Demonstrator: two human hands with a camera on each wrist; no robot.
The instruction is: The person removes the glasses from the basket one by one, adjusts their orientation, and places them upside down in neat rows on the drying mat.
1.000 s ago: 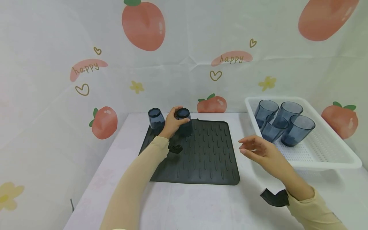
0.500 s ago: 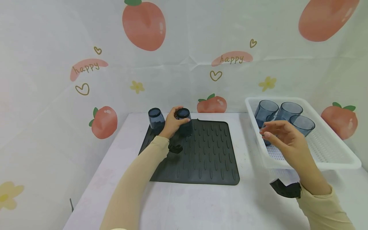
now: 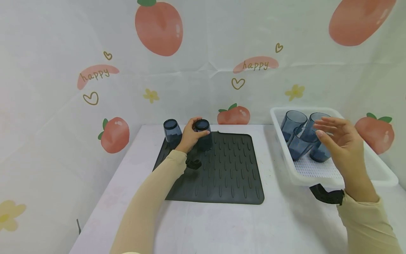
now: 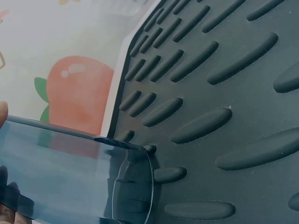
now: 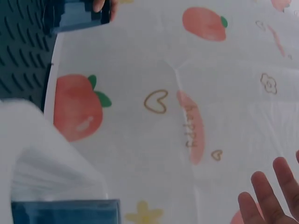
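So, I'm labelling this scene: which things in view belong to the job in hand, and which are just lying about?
Seemingly in the job:
left hand, holding an upside-down glass
second glass, also upside down
mat
basket
four glasses in it
right hand, by the basket

Probably just surroundings:
printed backdrop
table
black straps at the wrists

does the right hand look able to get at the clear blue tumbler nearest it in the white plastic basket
Probably yes: the empty right hand hangs near that clear blue tumbler, partly covering it in the head view. Other tumblers sit left and beyond, but its near side looks open.
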